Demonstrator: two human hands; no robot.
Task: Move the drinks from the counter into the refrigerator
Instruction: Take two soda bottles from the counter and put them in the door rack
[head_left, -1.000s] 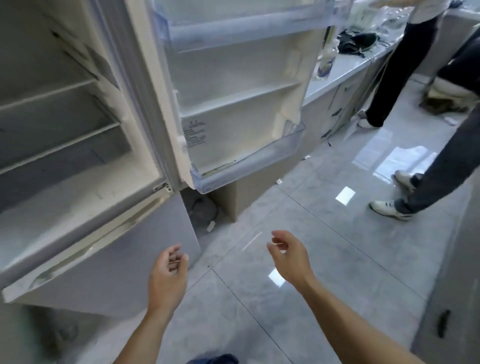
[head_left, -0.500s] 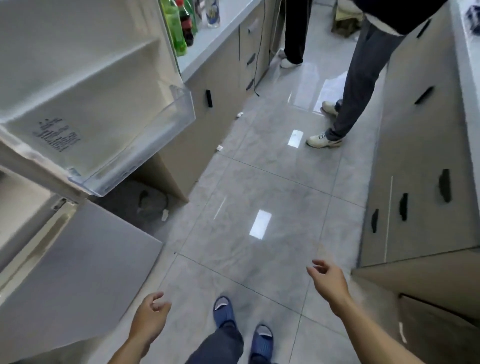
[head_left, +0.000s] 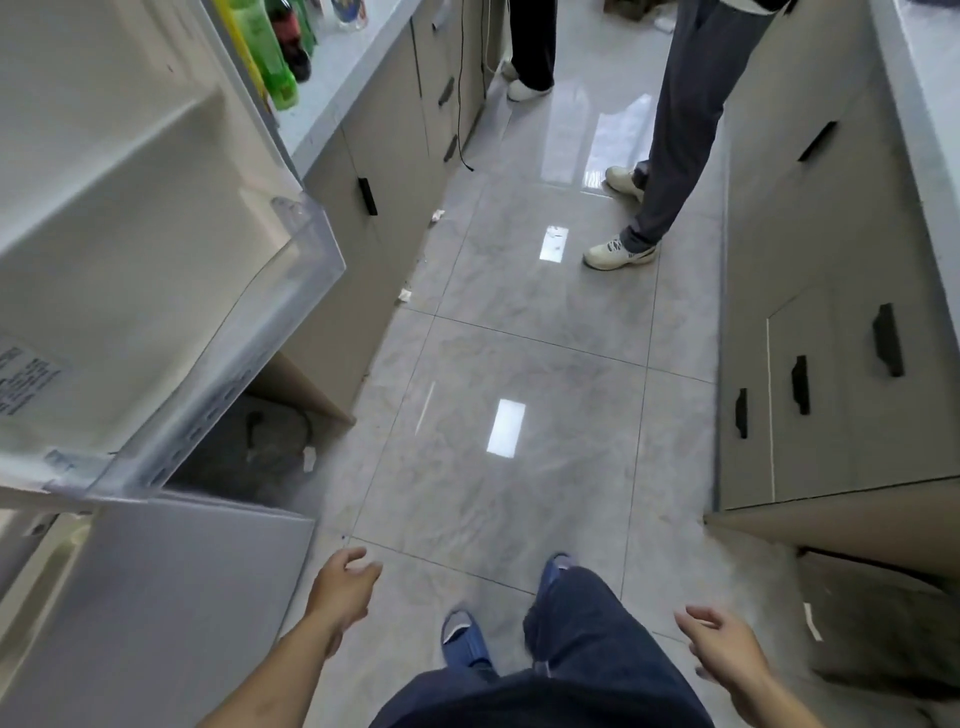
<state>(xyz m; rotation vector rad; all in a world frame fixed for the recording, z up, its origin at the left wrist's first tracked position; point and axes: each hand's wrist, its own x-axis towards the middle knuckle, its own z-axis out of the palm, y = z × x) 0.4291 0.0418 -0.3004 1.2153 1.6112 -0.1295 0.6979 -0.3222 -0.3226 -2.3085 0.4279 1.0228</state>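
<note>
Glossy grey floor tiles (head_left: 519, 364) run between two rows of beige cabinets. Drink bottles (head_left: 270, 57), green and dark, stand on the pale counter (head_left: 358, 57) behind the open refrigerator door (head_left: 130, 234), whose clear plastic bin (head_left: 249, 364) juts out. Its label's print is unreadable. Left hand (head_left: 340, 587) and right hand (head_left: 727, 649) hang loosely curled, holding nothing. A bystander's legs (head_left: 675, 130) occupy the aisle.

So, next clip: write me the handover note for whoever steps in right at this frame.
Left hand: loosely curled, holds nothing.
Right hand: relaxed, holds nothing.
Drinks: the green bottle and dark bottle stand on the counter, past the open fridge door.
Done: door open; its lower bin shows no drinks.
Left: fetch the bottles and load them all.
</note>
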